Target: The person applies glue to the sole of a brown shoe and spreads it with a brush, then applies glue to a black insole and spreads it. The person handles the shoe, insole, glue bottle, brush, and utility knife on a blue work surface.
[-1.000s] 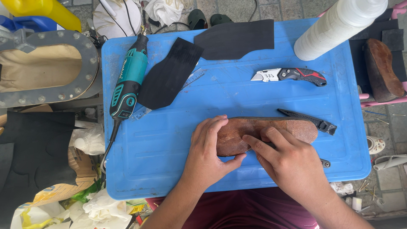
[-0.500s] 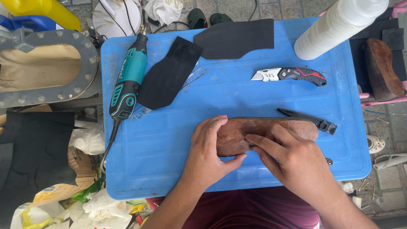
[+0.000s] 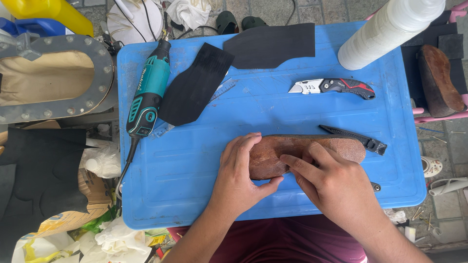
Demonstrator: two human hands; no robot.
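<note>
A brown shoe-sole-shaped piece (image 3: 336, 147) lies flat on the blue plastic table (image 3: 195, 185), near its front edge. My left hand (image 3: 239, 178) cups the piece's left end, thumb under its front edge and fingers over the top. My right hand (image 3: 336, 187) presses on its middle with the index finger stretched leftward along the surface. A thin black tool (image 3: 358, 139) lies just behind the piece's right end.
Behind lie a teal rotary tool (image 3: 148, 95), two black rubber sheets (image 3: 195, 87) (image 3: 273, 46), a red and black utility knife (image 3: 336, 86) and a white roll (image 3: 385, 31). A metal-framed press (image 3: 53, 78) stands left; another sole (image 3: 438, 80) lies right.
My right hand has slid slightly leftward along the brown piece; the left hand and the piece stay put.
</note>
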